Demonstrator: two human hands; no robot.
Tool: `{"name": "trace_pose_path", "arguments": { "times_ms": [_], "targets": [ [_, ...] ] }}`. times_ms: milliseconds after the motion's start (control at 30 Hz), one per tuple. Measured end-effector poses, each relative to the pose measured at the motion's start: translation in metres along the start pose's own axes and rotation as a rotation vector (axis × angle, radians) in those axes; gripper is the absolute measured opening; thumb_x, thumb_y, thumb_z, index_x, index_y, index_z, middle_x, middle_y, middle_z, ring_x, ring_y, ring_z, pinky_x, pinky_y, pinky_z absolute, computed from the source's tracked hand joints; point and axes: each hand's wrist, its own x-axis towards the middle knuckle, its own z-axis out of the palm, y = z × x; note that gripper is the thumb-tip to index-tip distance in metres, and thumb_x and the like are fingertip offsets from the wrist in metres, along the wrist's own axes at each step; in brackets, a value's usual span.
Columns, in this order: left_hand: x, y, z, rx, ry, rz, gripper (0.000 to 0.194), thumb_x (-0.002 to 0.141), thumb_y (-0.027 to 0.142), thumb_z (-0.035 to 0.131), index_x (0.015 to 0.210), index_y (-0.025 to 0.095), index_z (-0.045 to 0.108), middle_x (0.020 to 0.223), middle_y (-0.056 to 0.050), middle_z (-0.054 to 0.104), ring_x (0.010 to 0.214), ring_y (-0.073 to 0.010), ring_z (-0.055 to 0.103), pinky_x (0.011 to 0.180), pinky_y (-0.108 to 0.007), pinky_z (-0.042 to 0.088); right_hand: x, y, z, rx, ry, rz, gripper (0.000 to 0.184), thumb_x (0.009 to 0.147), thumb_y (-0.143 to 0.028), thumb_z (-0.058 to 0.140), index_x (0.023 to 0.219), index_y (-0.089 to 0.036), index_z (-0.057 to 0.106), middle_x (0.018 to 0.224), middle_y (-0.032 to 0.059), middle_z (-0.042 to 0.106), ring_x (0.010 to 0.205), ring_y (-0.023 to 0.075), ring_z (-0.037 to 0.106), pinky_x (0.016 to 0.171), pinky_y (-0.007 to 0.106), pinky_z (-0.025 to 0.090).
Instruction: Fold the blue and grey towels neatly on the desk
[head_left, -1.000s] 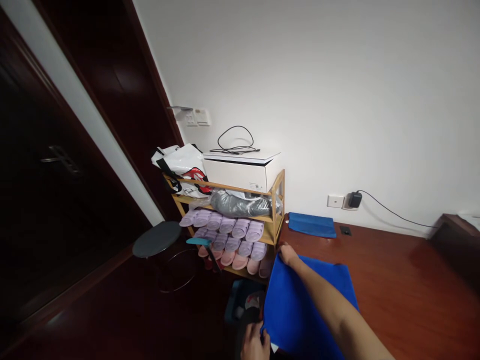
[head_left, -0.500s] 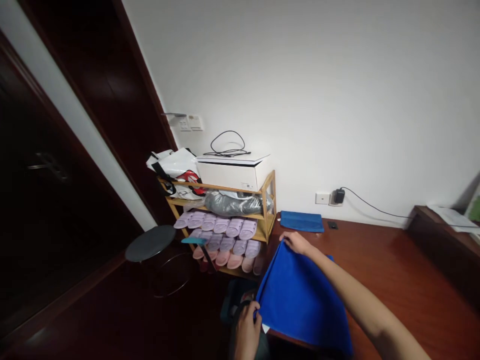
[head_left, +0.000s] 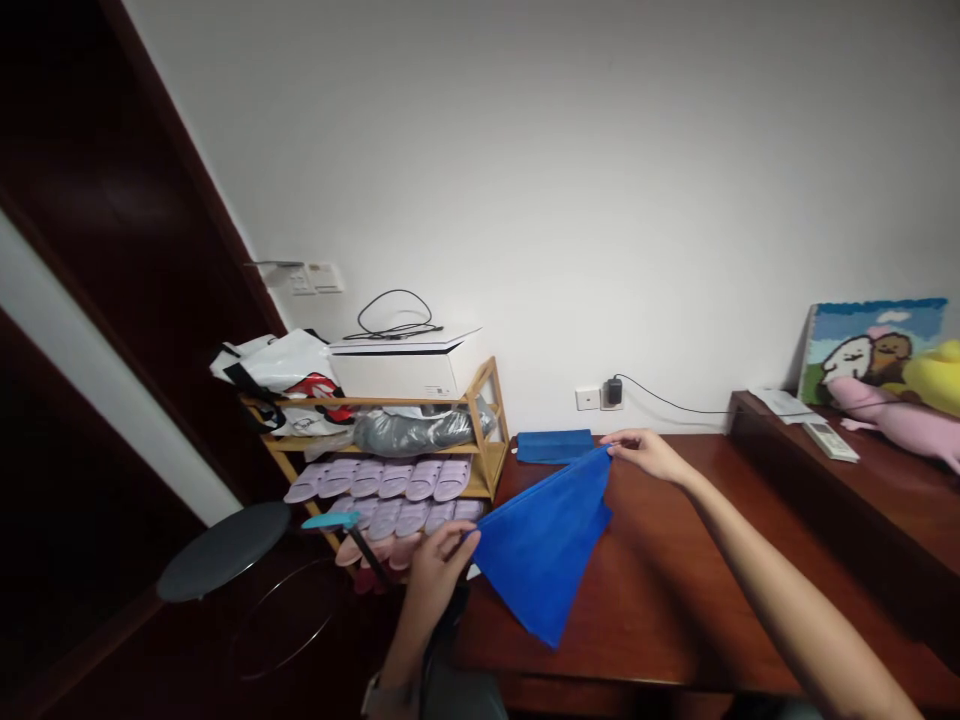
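A bright blue cloth (head_left: 547,545) hangs stretched between my two hands over the dark red wooden table (head_left: 660,600). My left hand (head_left: 439,565) pinches its left corner near the table's left edge, and a small white tag (head_left: 473,571) shows just below. At the upper right corner, my right hand (head_left: 649,455) grips the cloth between thumb and fingers. The top edge slants up to the right, while the lower part droops to a point. Behind it, against the wall, lies a second, folded blue cloth (head_left: 555,446), apart from both hands.
Left of the table stands a wooden rack (head_left: 491,430) with slippers (head_left: 394,477), a white box (head_left: 405,370) and a bag (head_left: 292,365). A round stool (head_left: 225,552) is at lower left. On the raised ledge at right lie a remote (head_left: 830,441) and a pink plush toy (head_left: 900,415).
Both hands have lifted the cloth from the tabletop and carried it up; the right hand now stands farther right. The view has turned right, bringing the ledge and its toys into sight.
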Motion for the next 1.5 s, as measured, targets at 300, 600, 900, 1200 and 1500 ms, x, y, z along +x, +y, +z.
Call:
{"name": "trace_pose_path", "arguments": {
  "times_ms": [300,600,900,1200,1500],
  "targets": [
    [0.029,0.075,0.027,0.128,-0.226,0.127,0.034,0.073,0.047,0.081,0.096,0.022,0.079,0.093,-0.005,0.080,0.086,-0.0244,0.075,0.078,-0.035,0.062,-0.068,-0.022,-0.057,0.064,0.153,0.120,0.045,0.080,-0.058,0.074,0.103,-0.019,0.080,0.085,0.0038,0.079,0.074,0.0187,0.070,0.076,0.035,0.059],
    [0.008,0.111,0.081,-0.138,-0.486,-0.040,0.027,0.077,0.044,0.078,0.087,0.021,0.072,0.082,-0.003,0.073,0.080,-0.0209,0.069,0.075,-0.032,0.055,-0.116,-0.023,-0.085,0.295,0.428,0.196,0.063,0.064,-0.070,0.085,0.099,-0.018,0.073,0.081,0.0077,0.078,0.077,0.0254,0.077,0.071,0.037,0.064],
    [-0.032,0.145,0.139,-0.345,-0.892,-0.087,0.014,0.072,0.034,0.071,0.077,0.021,0.073,0.083,-0.004,0.068,0.080,-0.0209,0.061,0.078,-0.033,0.049,-0.153,-0.028,-0.114,0.109,0.839,0.064,0.055,0.076,-0.067,0.080,0.107,-0.022,0.072,0.092,0.0067,0.076,0.081,0.0232,0.075,0.082,0.040,0.064],
    [-0.032,0.072,0.166,-0.264,-0.768,-0.124,0.018,0.077,0.036,0.077,0.085,0.020,0.076,0.086,-0.003,0.074,0.087,-0.0215,0.069,0.084,-0.032,0.052,-0.032,0.018,-0.053,-0.232,0.661,0.041,0.028,0.095,-0.038,0.053,0.111,-0.022,0.070,0.115,0.0100,0.077,0.107,0.0261,0.070,0.102,0.045,0.053],
    [-0.048,-0.110,0.137,-0.117,-0.321,-0.356,0.052,0.060,0.065,0.080,0.083,0.019,0.071,0.072,-0.001,0.069,0.072,-0.0217,0.070,0.066,-0.033,0.057,-0.001,0.094,0.094,-0.201,0.347,0.192,0.025,0.091,-0.022,0.051,0.099,-0.021,0.074,0.099,0.0071,0.080,0.097,0.0242,0.075,0.094,0.041,0.056]
  ]
}}
